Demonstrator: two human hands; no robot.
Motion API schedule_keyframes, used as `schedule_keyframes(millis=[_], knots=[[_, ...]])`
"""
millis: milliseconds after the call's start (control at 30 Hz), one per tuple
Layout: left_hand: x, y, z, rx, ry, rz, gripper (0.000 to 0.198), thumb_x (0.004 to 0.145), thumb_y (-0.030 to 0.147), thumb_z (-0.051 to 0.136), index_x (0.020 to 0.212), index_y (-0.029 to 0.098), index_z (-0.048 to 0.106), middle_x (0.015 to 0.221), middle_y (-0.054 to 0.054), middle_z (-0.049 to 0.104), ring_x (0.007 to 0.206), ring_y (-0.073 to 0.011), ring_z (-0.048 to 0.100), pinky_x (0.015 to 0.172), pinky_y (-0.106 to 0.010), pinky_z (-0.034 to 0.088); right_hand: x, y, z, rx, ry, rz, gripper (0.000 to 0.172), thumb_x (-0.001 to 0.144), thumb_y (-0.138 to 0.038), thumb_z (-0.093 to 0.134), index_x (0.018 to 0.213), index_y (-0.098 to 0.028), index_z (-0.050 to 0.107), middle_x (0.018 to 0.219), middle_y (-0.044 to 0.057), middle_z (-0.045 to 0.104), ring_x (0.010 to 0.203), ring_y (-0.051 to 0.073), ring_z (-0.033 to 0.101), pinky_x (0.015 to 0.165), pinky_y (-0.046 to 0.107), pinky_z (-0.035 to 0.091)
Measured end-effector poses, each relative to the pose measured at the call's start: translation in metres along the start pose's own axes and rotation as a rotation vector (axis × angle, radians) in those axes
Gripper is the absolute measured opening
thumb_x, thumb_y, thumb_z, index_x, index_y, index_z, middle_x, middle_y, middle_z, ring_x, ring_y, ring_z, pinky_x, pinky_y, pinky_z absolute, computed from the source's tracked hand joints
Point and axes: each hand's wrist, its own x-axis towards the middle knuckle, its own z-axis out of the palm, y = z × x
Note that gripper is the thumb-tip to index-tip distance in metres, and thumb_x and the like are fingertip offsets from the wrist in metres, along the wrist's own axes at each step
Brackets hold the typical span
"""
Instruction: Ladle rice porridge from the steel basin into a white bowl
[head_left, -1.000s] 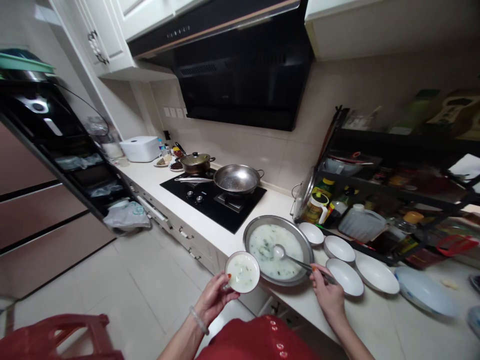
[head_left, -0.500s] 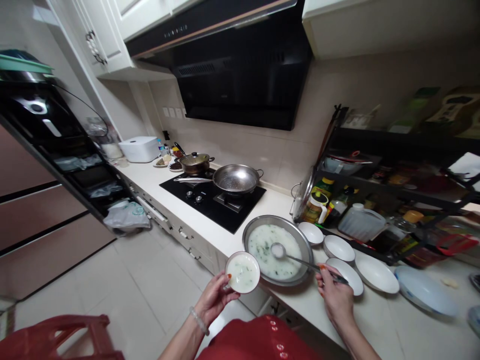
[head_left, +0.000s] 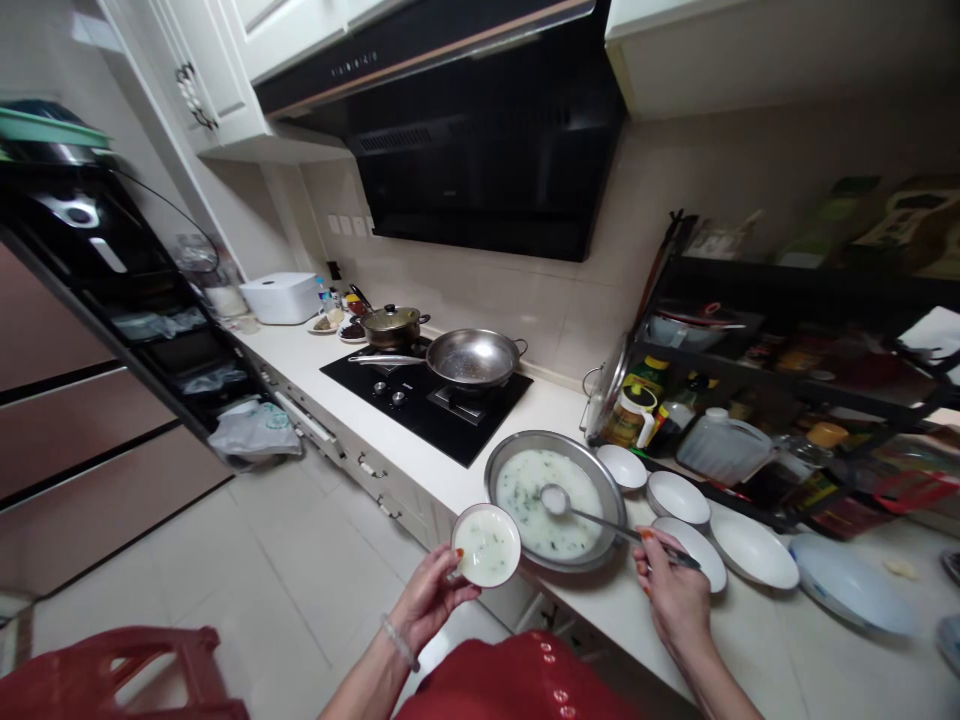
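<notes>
My left hand (head_left: 435, 592) grips a small bowl (head_left: 486, 545) of pale soup with green bits, held beside the counter's front edge. Fingers of my right hand (head_left: 673, 590) are wrapped round the dark handle of a ladle (head_left: 555, 500). The ladle's round head is over the soup in a large steel basin (head_left: 619, 497), which stands on the counter at the edge. The small bowl is just left of the basin's rim. Whether the ladle head holds any soup is hard to tell.
White bowls (head_left: 677, 497) and oval plates (head_left: 752, 548) line the counter right of the basin. Behind them stands a dark rack (head_left: 817, 395) with bottles. A wok (head_left: 472, 357) and a lidded pot (head_left: 390, 325) sit on the black stove (head_left: 405, 405). A red chair (head_left: 199, 670) is at lower left.
The ladle head has shifted very slightly to the left, and my right hand very slightly to the right. My left hand and the small bowl have hardly moved.
</notes>
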Motion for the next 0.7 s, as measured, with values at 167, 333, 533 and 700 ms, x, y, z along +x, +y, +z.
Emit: schedule_keyframes(millis=[167,333,533,700], knots=[[0.0017,-0.0018,-0.0025,0.006,-0.005,-0.002,0.032,0.07,0.015,0.069,0.093,0.017,0.046,0.074,-0.002,0.063,0.059,-0.0176,0.066,0.052,-0.03,0.057,-0.0003,-0.0003,-0.0009,0.022,-0.009,0.004,0.048,0.06,-0.049,0.074,0.091,-0.014,0.062,0.055,-0.001,0.057,0.044,0.008,0.045,0.036,0.015,0.034],[0.002,-0.001,-0.0008,0.0,0.0,-0.006,0.032,0.069,0.014,0.069,0.092,0.017,0.047,0.073,-0.002,0.064,0.059,-0.0186,0.066,0.052,-0.03,0.057,-0.0018,-0.0026,0.0011,0.016,-0.015,-0.01,0.048,0.06,-0.049,0.074,0.09,-0.014,0.062,0.054,-0.001,0.057,0.043,0.009,0.045,0.036,0.016,0.034],[-0.0014,-0.0004,0.0018,-0.009,0.003,-0.001,0.033,0.068,0.014,0.071,0.089,0.017,0.046,0.071,-0.001,0.064,0.057,-0.0181,0.066,0.05,-0.03,0.057,-0.0036,-0.0031,0.0003,0.018,-0.027,-0.011,0.048,0.059,-0.05,0.075,0.089,-0.015,0.062,0.054,-0.001,0.057,0.043,0.009,0.044,0.035,0.015,0.034],[-0.0008,-0.0017,0.0,-0.016,0.003,0.002,0.033,0.068,0.014,0.071,0.09,0.017,0.046,0.071,-0.002,0.064,0.057,-0.018,0.066,0.052,-0.031,0.057,-0.0037,-0.0018,-0.0019,0.002,-0.027,-0.009,0.05,0.06,-0.05,0.075,0.091,-0.014,0.062,0.054,-0.001,0.057,0.044,0.008,0.045,0.037,0.015,0.035]])
